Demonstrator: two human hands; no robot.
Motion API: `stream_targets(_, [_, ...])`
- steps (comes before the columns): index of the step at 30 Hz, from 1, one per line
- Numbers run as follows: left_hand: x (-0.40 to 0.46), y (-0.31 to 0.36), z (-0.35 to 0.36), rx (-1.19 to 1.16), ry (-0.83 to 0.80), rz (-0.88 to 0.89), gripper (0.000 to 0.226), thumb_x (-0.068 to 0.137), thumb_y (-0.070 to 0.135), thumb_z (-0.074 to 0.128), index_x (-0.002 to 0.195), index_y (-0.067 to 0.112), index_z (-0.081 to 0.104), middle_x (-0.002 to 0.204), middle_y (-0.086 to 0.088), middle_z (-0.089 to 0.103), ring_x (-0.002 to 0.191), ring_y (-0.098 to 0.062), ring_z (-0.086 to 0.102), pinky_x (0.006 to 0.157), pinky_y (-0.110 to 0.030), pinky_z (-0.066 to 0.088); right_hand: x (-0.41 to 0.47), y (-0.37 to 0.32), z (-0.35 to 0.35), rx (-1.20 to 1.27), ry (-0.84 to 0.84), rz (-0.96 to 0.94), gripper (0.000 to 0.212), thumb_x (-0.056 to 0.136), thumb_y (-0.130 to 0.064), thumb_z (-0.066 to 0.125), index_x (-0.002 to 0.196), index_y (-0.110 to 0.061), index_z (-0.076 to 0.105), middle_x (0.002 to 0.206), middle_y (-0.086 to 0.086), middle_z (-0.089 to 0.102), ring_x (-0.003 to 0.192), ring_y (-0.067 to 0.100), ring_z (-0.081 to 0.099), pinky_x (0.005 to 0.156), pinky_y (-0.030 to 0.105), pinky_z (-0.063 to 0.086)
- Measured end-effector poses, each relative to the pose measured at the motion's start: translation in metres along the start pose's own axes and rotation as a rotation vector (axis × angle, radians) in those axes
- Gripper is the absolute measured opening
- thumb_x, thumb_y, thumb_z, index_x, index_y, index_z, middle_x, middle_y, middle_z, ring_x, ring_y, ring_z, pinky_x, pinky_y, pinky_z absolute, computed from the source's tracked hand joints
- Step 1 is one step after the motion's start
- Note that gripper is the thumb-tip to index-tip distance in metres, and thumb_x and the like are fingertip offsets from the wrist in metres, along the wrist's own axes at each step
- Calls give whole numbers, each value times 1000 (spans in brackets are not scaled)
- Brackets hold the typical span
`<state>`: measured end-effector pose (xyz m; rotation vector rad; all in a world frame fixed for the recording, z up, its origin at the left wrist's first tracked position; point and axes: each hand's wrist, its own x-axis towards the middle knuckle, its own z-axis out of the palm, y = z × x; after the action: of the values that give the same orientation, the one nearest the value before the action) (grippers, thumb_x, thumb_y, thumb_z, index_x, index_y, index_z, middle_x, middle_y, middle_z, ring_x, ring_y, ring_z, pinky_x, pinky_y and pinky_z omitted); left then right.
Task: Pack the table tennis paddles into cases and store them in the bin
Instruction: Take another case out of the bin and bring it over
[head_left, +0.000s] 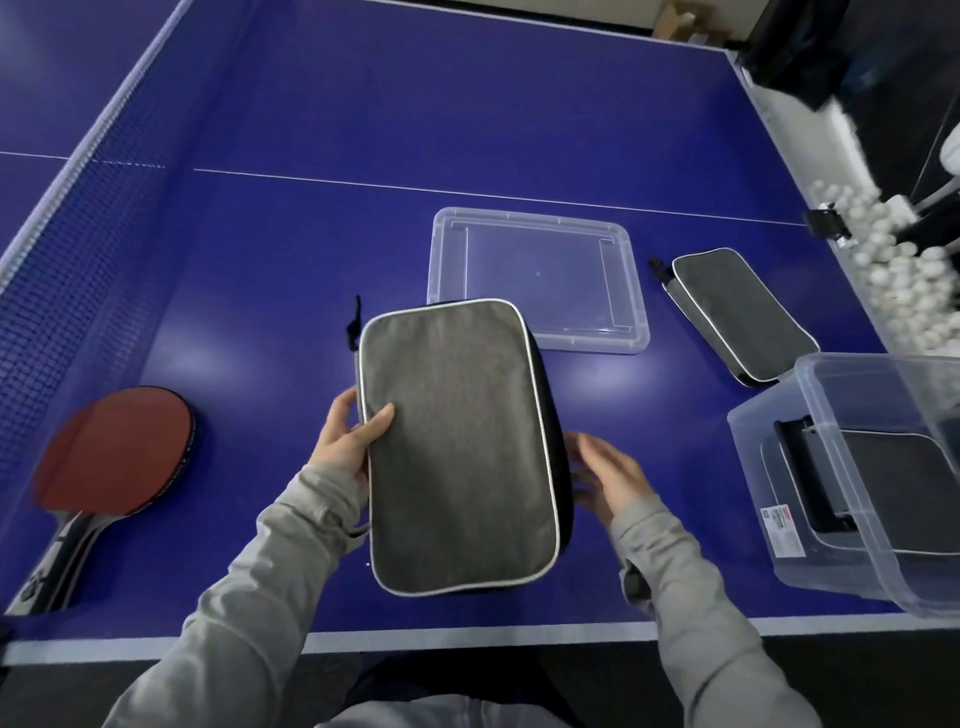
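Note:
A grey paddle case (457, 447) with white piping is held above the blue table in front of me. My left hand (348, 439) grips its left edge, thumb on top. My right hand (610, 475) is beside the case's right edge, fingers spread and blurred; I cannot tell whether it touches. A red paddle (111, 452) lies at the left, stacked on another paddle. A second grey case (743, 312) lies at the right. The clear bin (769, 431) at the near right holds a grey case (893, 488).
The bin's clear lid (537, 228) lies flat behind the held case. The net (78, 218) runs along the left. A tray of several white balls (904, 270) sits beyond the table's right edge. The near table edge (467, 636) is below my arms.

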<state>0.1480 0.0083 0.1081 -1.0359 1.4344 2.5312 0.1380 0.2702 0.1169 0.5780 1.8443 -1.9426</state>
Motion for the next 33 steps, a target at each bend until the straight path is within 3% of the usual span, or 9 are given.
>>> stream_targets(4, [-1,-12,5,39,-38,-66,33,87,9,61,118,17,52,79,-7,71,67,-21,68,61,-35,58,-2,5,8,3,-112,-12,43,96,-7,39,74,-16,75,67,-8,73,64,2,67,58,17,53])
stream_targets(8, [2,-22,13,374,75,5,59,86,17,66,138,16,40,118,-16,58,102,-28,57,97,-43,46,-6,9,16,-116,-40,-150,28,95,-4,42,90,18,58,61,-5,66,55,-1,59,56,12,49])
stream_targets(12, [-14,-31,41,801,113,96,83,80,42,68,147,21,24,149,-10,26,139,-27,26,116,-38,20,-15,5,30,-271,95,-312,17,91,-2,52,80,0,65,69,4,61,53,-6,51,57,8,44])
stream_targets(16, [-47,-47,79,698,-179,143,85,77,40,72,146,21,26,143,-4,31,135,-16,31,116,-32,23,-24,9,37,-466,181,-450,10,88,-6,59,83,-9,67,62,2,62,53,-2,50,54,3,39])
stream_targets(18, [-56,-52,82,677,-201,147,89,74,31,78,145,25,25,137,1,34,129,-17,39,112,-36,32,-25,11,37,-509,198,-477,8,86,-5,60,85,-7,68,61,-4,60,56,-6,54,55,-1,38])
stream_targets(22, [-50,-44,54,636,-120,195,62,78,9,72,133,20,45,119,-5,57,102,-20,59,96,-36,47,-17,14,22,-559,235,-474,10,87,-6,59,85,-1,67,67,4,61,60,10,52,57,9,39])
stream_targets(25, [-32,-34,5,723,72,229,43,75,4,71,112,21,56,94,-11,62,79,-23,56,85,-40,49,-4,20,-5,-524,227,-354,13,90,-7,56,87,2,64,72,9,60,68,17,52,66,25,42])
stream_targets(29, [-3,-32,-63,937,345,131,42,74,0,70,113,14,62,94,-13,65,84,-25,58,88,-36,44,21,32,-45,-545,246,-173,19,92,-6,51,95,10,61,83,19,62,79,26,53,72,33,43])
stream_targets(33, [20,-45,-92,970,388,47,39,76,0,68,113,12,64,98,-11,67,97,-31,62,94,-37,43,46,55,-64,-734,263,23,26,95,-12,47,106,7,60,103,27,64,98,39,58,86,38,43])
